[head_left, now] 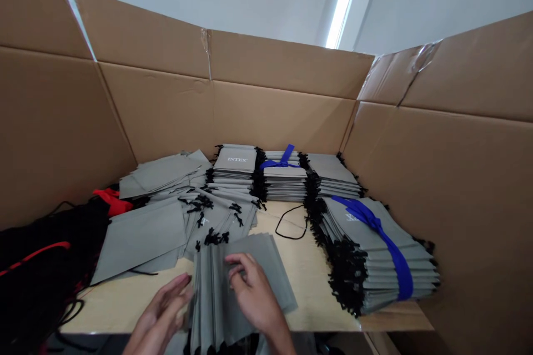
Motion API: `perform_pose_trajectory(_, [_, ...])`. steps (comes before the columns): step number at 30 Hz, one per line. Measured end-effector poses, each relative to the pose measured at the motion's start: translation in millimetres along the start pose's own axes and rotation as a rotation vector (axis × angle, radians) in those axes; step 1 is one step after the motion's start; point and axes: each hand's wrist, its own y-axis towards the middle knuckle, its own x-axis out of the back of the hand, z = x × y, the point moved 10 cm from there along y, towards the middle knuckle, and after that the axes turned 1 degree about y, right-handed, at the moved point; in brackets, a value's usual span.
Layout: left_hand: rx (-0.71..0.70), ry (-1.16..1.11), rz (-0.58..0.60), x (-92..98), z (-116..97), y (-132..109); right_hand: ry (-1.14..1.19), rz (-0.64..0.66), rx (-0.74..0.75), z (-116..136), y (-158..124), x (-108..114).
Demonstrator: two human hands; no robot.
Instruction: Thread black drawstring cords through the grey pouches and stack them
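In front of me a bunch of grey drawstring pouches (206, 294) stands on edge at the table's front, black cord ends showing at top and bottom. My left hand (164, 310) is beside the bunch's left side, fingers stretched out; whether it touches the fabric I cannot tell. On the right side of the bunch is my right hand (252, 288), with its fingers apart and loosely bent against the grey fabric. Behind that hand a flat grey pouch (278, 277) lies on the table. Part of the bunch's lower end is cut off by the frame.
Loose grey pouches (144, 233) spread at the left, beside a pile of black cords (45, 272). Stacked pouches (237, 159) line the back. At right lies a bundle (378, 238) tied with blue ribbon. A cord loop (291, 237) lies mid-table. Cardboard walls (283, 116) surround the table.
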Motion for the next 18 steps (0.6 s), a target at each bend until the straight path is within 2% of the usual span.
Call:
perform_pose_trajectory(2, [0.071, -0.046, 0.049, -13.6, -1, 8, -0.058, -0.009, 0.021, 5, -2, 2])
perform_pose_trajectory(4, [0.086, 0.011, 0.11, -31.9, -8, 16, -0.102, -0.024, 0.035, 9, -6, 3])
perform_pose_trajectory(8, [-0.103, 0.448, 0.061, -54.8, -41, 27, -0.162, -0.041, 0.1, 13, -12, -5])
perform_pose_trajectory(10, [-0.117, 0.659, 0.043, -60.5, -45, 29, -0.197, -0.03, 0.158, 15, -15, -10])
perform_pose_trajectory(12, [-0.106, 0.744, 0.057, -60.7, -41, 28, -0.225, -0.037, 0.194, 19, -15, -5])
perform_pose_trajectory(14, [-0.131, 0.7, 0.075, -54.8, -34, 25, -0.262, -0.13, 0.195, 25, -14, 18])
perform_pose_trajectory(17, [-0.283, 0.553, 0.046, -35.3, -28, 17, -0.303, -0.416, 0.118, 34, -20, 82])
perform_pose_trajectory(18, [-0.347, 0.513, 0.043, -29.4, -27, 12, -0.271, -0.468, 0.061, 31, -24, 101])
